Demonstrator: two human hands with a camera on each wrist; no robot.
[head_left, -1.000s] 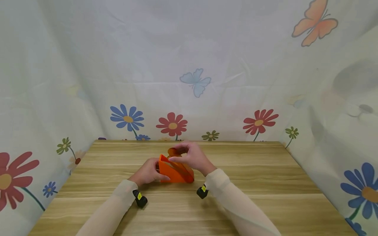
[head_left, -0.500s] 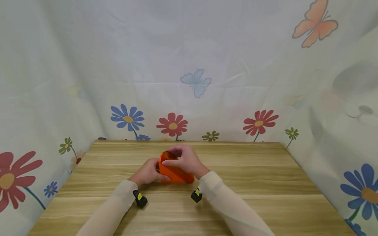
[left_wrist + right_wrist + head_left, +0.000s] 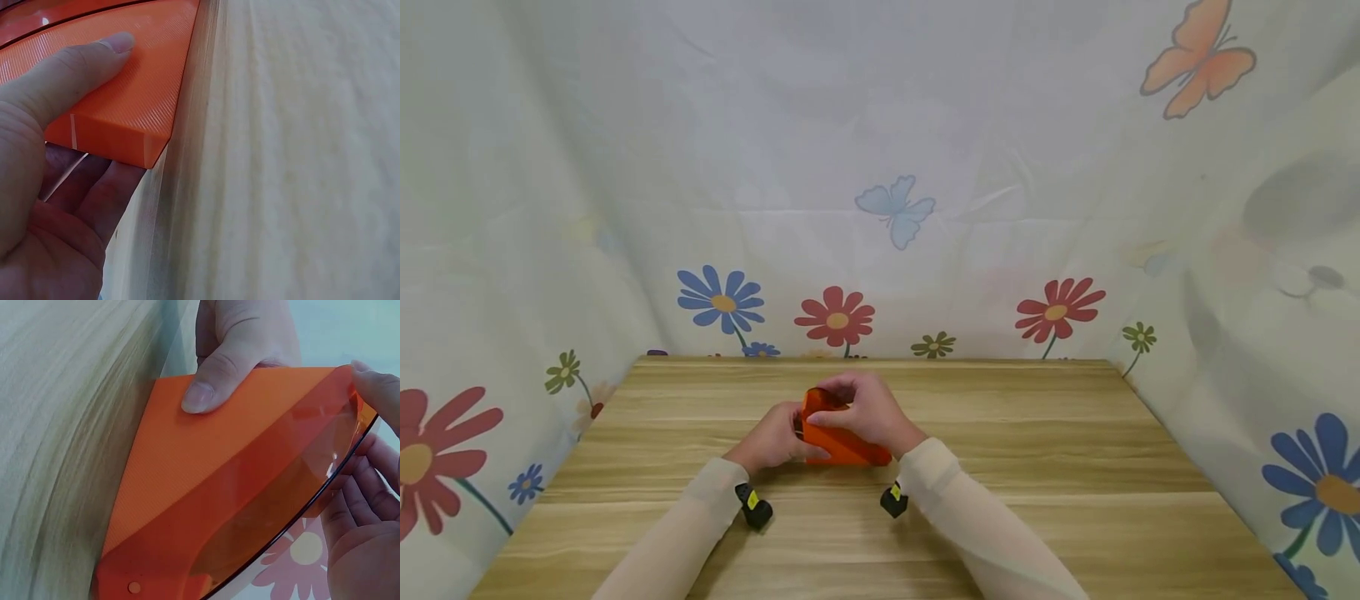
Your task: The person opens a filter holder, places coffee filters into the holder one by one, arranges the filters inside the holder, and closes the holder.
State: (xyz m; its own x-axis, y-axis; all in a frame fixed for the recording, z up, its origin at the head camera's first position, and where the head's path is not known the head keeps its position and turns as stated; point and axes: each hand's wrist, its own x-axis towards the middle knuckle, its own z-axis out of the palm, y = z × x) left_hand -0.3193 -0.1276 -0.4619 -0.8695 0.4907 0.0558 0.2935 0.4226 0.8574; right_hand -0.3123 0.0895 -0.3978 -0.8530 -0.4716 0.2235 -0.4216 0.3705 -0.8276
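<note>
An orange plastic box with ribbed flat sides and a see-through orange lid stands on the wooden table. A round pivot shows at its low end in the right wrist view. My left hand grips the box's tall left end, thumb flat on the near side and fingers behind it. From above, my right hand holds the lid at that same end, its thumb at the top corner and its fingers on the far side. The lid lies down along the box's sloping top.
The wooden table stretches out on both sides of the box. Behind it hangs a pale cloth printed with flowers and butterflies. A small black camera is strapped to the left wrist, another to the right.
The see-through lid, raised above the box a second ago, has come down onto it. My right hand has moved left and slightly down with it; my left hand has stayed in place.
</note>
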